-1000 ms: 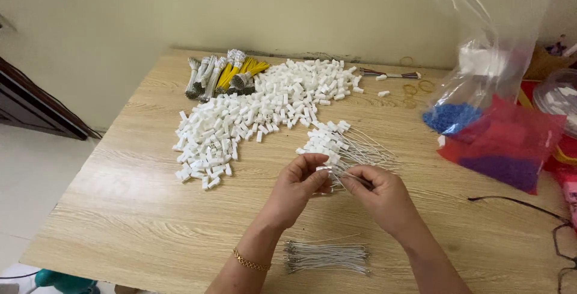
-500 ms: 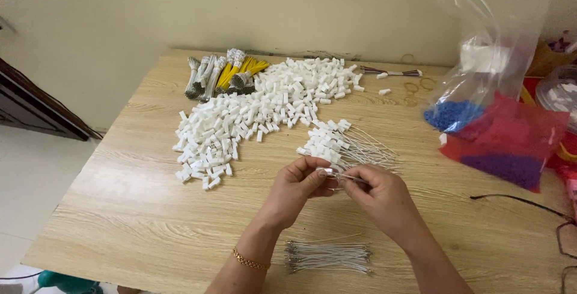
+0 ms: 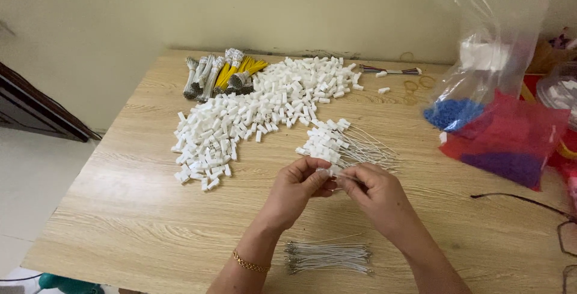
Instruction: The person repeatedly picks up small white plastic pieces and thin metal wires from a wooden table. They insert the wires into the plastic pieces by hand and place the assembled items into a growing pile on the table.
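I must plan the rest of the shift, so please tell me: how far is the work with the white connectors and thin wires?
Done: a small pile of wired connectors lies just beyond the hands. In hand: the left hand and right hand meet on one small piece, each grip pinched shut. Left: a far larger heap of loose white connectors and a bundle of bare wires near the table edge.

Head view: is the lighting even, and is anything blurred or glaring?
Head view: soft, even light, faint shadows under the left hand and right hand; clear plastic bag shows mild sheen; pile of white connectors stays sharp; frame edges slightly soft.
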